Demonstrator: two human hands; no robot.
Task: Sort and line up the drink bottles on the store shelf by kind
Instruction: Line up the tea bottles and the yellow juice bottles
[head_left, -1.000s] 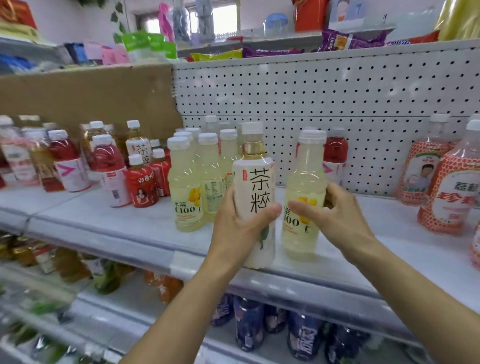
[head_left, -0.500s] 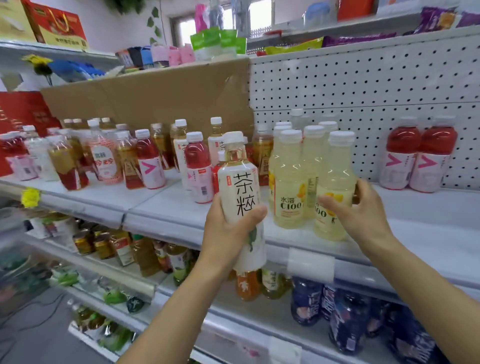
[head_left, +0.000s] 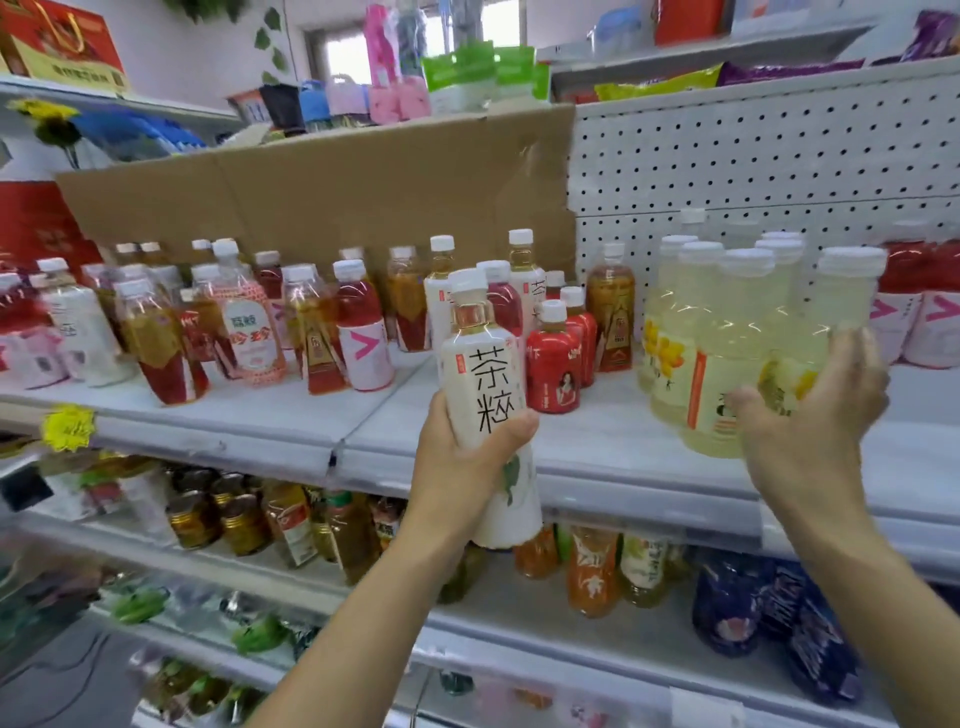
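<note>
My left hand (head_left: 460, 467) grips a tall tea bottle (head_left: 485, 395) with a white label and black characters, holding it upright in front of the shelf edge (head_left: 623, 483). Two more bottles of that kind (head_left: 435, 306) stand further back on the shelf. A group of pale yellow lemon drink bottles (head_left: 670, 343) stands to the right. My right hand (head_left: 815, 421) wraps thumb and fingers round the front right bottle of that group (head_left: 795, 358), which stands on the shelf.
Small red bottles (head_left: 553, 374) stand just behind the held tea bottle. Mixed red, amber and pink-labelled bottles (head_left: 358, 338) crowd the shelf's left half. Red drinks with pink labels (head_left: 893, 312) stand at far right. Cardboard (head_left: 311, 197) and pegboard (head_left: 753, 156) back the shelf. Lower shelves hold more bottles.
The view has swung left along the shelf. My left hand still carries the tea bottle, now in front of the small red bottles. My right hand stays on the yellow bottle, with a looser hold.
</note>
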